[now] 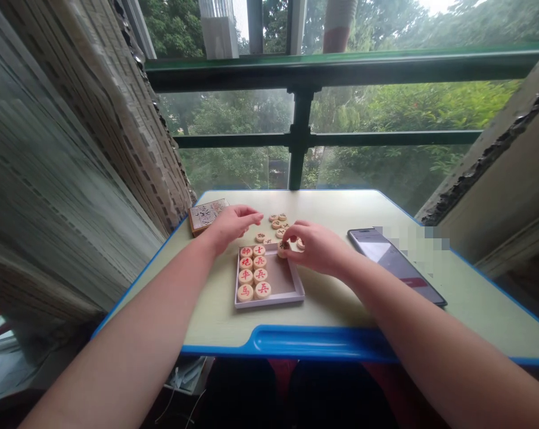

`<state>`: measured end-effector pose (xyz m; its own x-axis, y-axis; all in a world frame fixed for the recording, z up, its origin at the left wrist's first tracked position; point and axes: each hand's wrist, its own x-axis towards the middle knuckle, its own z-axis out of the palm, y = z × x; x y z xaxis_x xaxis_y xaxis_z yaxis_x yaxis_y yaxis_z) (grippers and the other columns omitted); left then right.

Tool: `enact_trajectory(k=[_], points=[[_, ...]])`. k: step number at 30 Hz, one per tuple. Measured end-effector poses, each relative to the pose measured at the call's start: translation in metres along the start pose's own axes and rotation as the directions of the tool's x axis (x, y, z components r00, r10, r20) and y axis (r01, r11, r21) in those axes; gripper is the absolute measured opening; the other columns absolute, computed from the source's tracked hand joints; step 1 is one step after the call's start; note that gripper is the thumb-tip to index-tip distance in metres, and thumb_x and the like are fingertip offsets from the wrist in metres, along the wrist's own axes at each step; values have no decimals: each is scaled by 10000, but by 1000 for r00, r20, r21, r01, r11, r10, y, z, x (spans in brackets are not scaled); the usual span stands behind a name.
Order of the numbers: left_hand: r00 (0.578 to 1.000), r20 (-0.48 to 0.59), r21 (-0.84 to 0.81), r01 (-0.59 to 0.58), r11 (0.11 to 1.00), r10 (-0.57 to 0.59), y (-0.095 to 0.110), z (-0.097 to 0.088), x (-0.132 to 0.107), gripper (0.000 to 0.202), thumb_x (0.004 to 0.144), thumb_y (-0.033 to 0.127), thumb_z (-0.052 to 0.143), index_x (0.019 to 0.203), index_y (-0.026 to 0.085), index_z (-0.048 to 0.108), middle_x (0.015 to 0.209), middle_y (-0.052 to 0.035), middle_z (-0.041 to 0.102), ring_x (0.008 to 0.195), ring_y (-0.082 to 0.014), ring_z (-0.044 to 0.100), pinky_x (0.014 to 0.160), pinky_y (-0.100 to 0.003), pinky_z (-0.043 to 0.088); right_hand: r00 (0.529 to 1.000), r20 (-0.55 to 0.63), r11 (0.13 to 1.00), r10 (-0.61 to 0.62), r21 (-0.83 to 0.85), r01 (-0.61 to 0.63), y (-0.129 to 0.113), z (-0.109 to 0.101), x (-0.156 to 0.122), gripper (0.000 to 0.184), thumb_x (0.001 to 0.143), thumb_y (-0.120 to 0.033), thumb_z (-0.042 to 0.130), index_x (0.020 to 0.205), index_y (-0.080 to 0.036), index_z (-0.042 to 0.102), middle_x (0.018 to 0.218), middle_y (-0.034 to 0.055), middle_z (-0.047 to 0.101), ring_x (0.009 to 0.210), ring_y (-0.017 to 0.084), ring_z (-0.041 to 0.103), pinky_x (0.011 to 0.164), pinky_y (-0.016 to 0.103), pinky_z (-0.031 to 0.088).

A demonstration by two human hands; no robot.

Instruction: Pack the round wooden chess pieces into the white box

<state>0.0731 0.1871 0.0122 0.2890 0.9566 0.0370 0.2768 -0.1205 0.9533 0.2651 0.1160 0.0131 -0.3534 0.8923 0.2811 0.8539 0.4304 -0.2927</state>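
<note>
The right hand pinches a dark-marked disc between thumb and fingertips, nearly closed, over the tray's 1 o'clock corner; the edge grip probably keeps its face upward. The left hand, off the tray's 11 o'clock corner, has loosely curled, parted fingers with nothing visible in them. Red discs lie face up along the tray's 9 o'clock side, likely columned to fit snugly. Loose discs sit beyond, toward 12, seemingly within easy reach. A box lies at 10 o'clock, a phone at 3, both apart from the tray on the table.

Counted: eight red discs in two columns of four; one held; at least seven loose, some hidden; one tray, box and phone.
</note>
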Motion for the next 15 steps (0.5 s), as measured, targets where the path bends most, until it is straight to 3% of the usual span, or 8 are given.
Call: enact_trajectory(k=[3, 9, 15], points=[[999, -17, 17, 41, 999, -40, -8, -2, 6, 370, 582, 461, 684, 755, 139, 627, 714, -29, 616, 457, -39, 331, 420, -198, 247, 998, 61, 999, 17, -52, -14, -3, -1, -1, 204, 746, -384, 574, 826, -204, 629, 871, 42, 598, 710, 140, 544, 612, 239, 386], [999, 15, 65, 39, 997, -40, -18, 3, 10, 334, 592, 441, 671, 736, 143, 628, 604, -5, 564, 441, -51, 321, 416, -208, 220, 997, 70, 997, 27, -73, -22, -3, 3, -1, 185, 762, -356, 538, 864, -220, 612, 876, 35, 603, 727, 144, 540, 618, 240, 375], [996, -90, -16, -31, 999, 29, -17, 2, 13, 303, 584, 422, 656, 673, 136, 614, 565, 15, 534, 434, -47, 309, 425, -215, 223, 996, 89, 998, 25, -58, -19, -4, 0, -1, 186, 768, -347, 522, 876, -222, 606, 844, 28, 621, 711, 146, 536, 583, 238, 358]])
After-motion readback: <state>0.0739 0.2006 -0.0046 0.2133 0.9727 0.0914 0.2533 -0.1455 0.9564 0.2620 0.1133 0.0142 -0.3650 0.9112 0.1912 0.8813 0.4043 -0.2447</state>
